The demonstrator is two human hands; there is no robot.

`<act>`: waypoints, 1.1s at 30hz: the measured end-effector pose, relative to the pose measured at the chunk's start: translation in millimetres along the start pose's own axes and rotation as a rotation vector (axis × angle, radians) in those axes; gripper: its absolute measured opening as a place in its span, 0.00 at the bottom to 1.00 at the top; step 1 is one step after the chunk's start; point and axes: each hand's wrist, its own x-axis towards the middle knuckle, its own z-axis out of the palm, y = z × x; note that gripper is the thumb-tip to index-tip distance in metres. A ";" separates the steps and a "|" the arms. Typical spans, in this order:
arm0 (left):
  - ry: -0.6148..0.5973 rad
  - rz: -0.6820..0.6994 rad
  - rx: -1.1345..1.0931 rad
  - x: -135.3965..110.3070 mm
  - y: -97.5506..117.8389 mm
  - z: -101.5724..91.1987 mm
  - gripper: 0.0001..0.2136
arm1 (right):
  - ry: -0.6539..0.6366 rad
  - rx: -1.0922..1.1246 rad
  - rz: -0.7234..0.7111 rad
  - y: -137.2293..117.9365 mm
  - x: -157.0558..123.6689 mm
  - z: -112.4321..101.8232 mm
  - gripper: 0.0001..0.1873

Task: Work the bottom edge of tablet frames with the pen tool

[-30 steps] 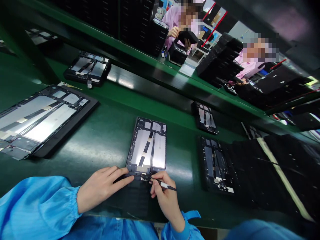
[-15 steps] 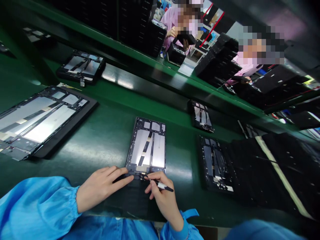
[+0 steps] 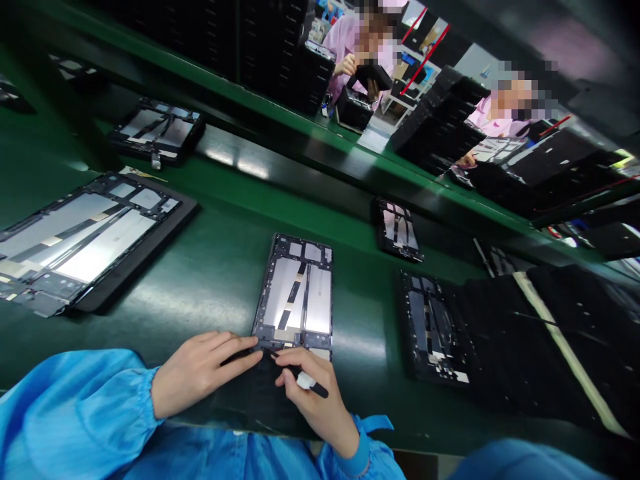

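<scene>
Open tablet frame (image 3: 293, 297) lies flat on green table (image 3: 210, 293), lower edge by the person's hands. Left hand (image 3: 203, 373) rests on that edge, fingers extended and spread little. Right hand (image 3: 313, 400) pinches black pen-like tool (image 3: 305, 377) (white band (image 3: 306, 381) on the barrel), its tip at the frame's edge.

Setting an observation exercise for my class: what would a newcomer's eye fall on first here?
Bright blue sleeves lead to bottom centre: the left hand rests on a dark tablet frame with silver panels, and the right hand holds a slim black-and-white pen-like tool at its lower edge. Across the green workbench, two co-workers in pink smocks catch the eye at upper right.
</scene>
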 end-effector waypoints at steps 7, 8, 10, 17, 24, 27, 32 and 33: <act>0.068 0.027 -0.062 -0.7 12.7 -0.9 0.20 | 0.093 0.251 0.278 11.2 -2.3 -2.4 0.10; 0.060 0.039 -0.081 -1.4 16.6 0.5 0.20 | 0.129 0.294 0.313 13.3 -3.4 -2.1 0.12; 0.007 0.055 -0.095 -2.5 22.6 3.8 0.18 | 0.153 0.332 0.354 14.8 -5.5 -1.2 0.15; -0.074 0.163 -0.134 -5.8 18.1 4.0 0.13 | 0.057 -0.046 0.255 1.2 3.4 -3.4 0.07; -0.093 0.075 -0.174 -4.3 19.2 0.2 0.12 | 0.005 -0.108 0.167 0.1 20.6 -6.5 0.05; -0.085 0.083 -0.179 -3.9 19.8 0.2 0.12 | -0.044 -0.060 0.293 3.4 15.1 -6.0 0.06; -0.086 0.067 -0.197 -3.3 19.4 0.0 0.12 | -0.039 -0.177 0.300 5.3 9.7 -1.5 0.08; -0.085 0.064 -0.202 -3.2 19.1 0.2 0.12 | -0.034 -0.191 0.288 5.3 9.3 0.4 0.08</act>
